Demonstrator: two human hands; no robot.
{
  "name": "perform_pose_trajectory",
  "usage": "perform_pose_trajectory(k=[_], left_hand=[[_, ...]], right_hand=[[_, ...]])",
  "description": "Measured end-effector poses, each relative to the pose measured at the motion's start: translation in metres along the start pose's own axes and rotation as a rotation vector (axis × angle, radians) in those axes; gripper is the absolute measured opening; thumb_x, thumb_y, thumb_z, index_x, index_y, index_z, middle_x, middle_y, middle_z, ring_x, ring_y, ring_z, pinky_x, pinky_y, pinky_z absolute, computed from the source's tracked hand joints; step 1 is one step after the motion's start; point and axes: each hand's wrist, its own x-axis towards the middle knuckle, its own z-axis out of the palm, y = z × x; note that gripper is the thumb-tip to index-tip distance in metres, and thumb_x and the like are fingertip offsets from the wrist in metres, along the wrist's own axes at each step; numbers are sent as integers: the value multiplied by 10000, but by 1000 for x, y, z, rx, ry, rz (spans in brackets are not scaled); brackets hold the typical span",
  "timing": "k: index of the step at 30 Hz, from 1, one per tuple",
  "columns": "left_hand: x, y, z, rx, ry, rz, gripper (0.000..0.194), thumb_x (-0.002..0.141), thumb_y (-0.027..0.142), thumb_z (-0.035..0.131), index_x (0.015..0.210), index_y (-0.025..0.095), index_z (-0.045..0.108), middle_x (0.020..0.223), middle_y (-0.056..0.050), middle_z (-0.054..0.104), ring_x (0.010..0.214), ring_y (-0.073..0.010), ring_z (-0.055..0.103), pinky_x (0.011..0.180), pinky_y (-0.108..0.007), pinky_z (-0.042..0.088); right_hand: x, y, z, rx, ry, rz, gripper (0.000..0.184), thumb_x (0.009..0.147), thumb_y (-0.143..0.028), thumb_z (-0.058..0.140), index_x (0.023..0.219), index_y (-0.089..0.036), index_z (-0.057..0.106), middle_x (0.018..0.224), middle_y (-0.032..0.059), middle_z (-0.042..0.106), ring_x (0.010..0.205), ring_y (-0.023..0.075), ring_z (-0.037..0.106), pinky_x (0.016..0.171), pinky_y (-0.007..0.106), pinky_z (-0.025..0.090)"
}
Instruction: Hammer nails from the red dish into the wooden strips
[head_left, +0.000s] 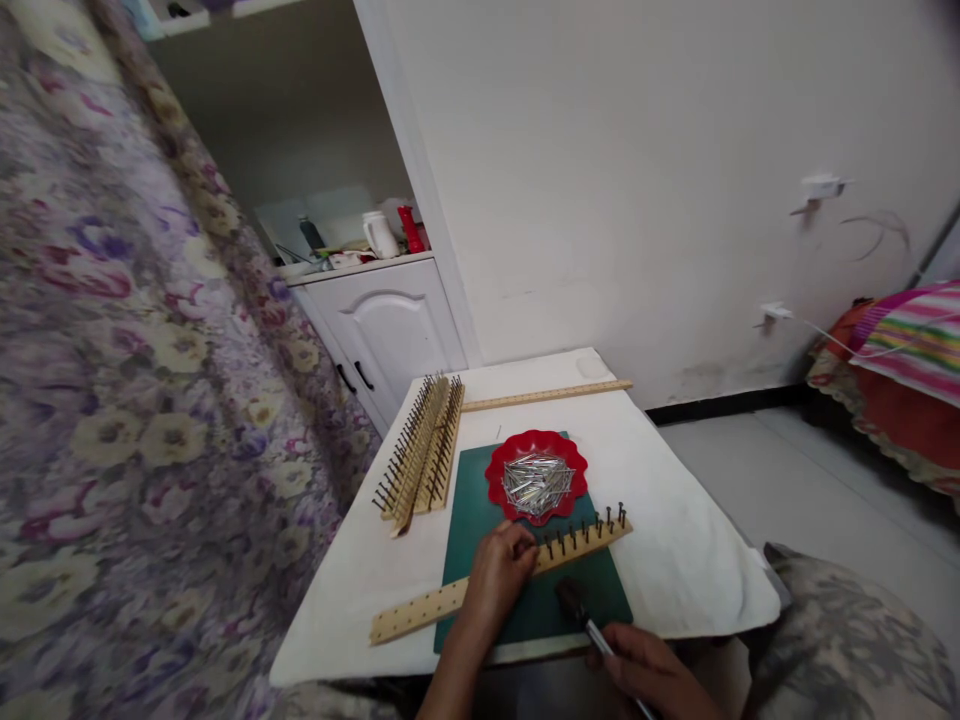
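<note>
My left hand [499,565] rests on a narrow wooden strip [420,610] that lies slantwise over a green mat [469,500]. Its fingers are closed together at the strip's surface, and whatever they pinch is too small to make out. Several dark nails [574,538] stand upright in the strip's right part; small holes dot the left part. In my right hand [641,660], at the table's front edge, is a hammer [596,632] gripped by its metal handle, its dark head over the mat. Just beyond the left hand, a red scalloped dish [495,468] holds a heap of silvery nails [538,482].
Wooden strips full of upright nails [427,450] lie at the table's left. Another holed strip [547,396] crosses the far end of the white-covered table [337,620]. A floral curtain [187,400] hangs at left; a white cabinet [390,335] and wall stand behind.
</note>
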Motion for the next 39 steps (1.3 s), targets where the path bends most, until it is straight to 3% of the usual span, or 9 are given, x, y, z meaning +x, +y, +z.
perform_pose_trajectory(k=[9,14,21,28,39], left_hand=[[-6,-9,15,-67,109,1,160,780,237,546,638,169,574,688,6,540,647,-137,522,589,-224,327],[-8,-11,19,-63,122,15,161,792,244,539,654,175,581,693,7,541,664,-138,528,597,-220,332],[-10,-15,22,-98,145,21,164,782,216,535,626,174,563,684,3,536,656,-136,518,598,-217,337],[-10,-14,21,-154,131,12,164,765,177,525,603,166,540,672,7,525,653,-131,502,592,-217,331],[-10,-16,22,-187,112,12,135,730,107,494,611,161,529,693,8,525,649,-124,497,578,-215,327]], right_hand=[[-6,-13,5,-36,-15,-16,444,713,-616,582,775,-179,534,428,-95,431,360,66,336,375,181,209],[-8,-43,15,-4,-90,-83,383,793,-542,542,856,-165,520,392,-93,498,295,51,335,328,158,210],[15,-80,26,-26,-5,-152,298,859,-442,500,950,-158,492,443,-73,584,228,38,339,259,138,172],[33,-80,34,-80,-25,-170,299,855,-444,499,938,-157,504,448,-72,586,233,48,367,263,146,177],[36,-73,37,-113,-43,-148,316,847,-472,501,904,-161,493,431,-76,569,233,51,361,250,136,191]])
